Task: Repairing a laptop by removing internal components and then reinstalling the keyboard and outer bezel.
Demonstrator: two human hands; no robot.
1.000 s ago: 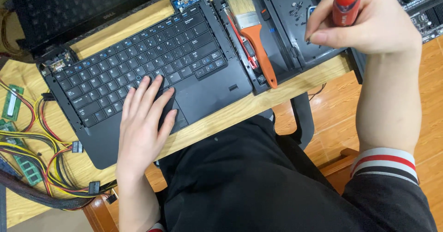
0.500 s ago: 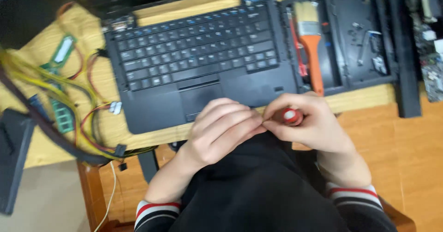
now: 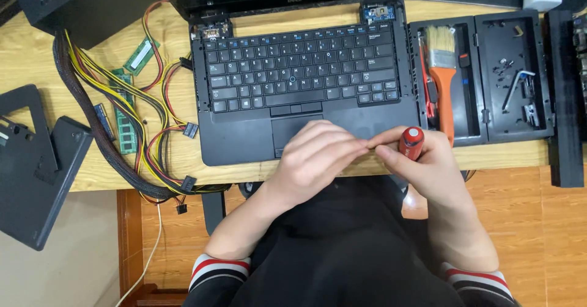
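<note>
2 hands (image 3: 373, 160) meet fingertip-to-fingertip; right grip closed around red screwdriver (image 3: 411, 142), left pinching its tip.

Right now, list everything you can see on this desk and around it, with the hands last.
laptop: one, black, desk centre, open
paintbrush: one, orange handle, in tool case
tool case: one, black, right of laptop
hex key: one, silver, in case
memory modules: at least two, green, left
cable bundle: one, yellow, red, black, left
screwdriver: one, red handle, in right hand
left hand: meets right hand's fingertips
right hand: grips screwdriver
</note>
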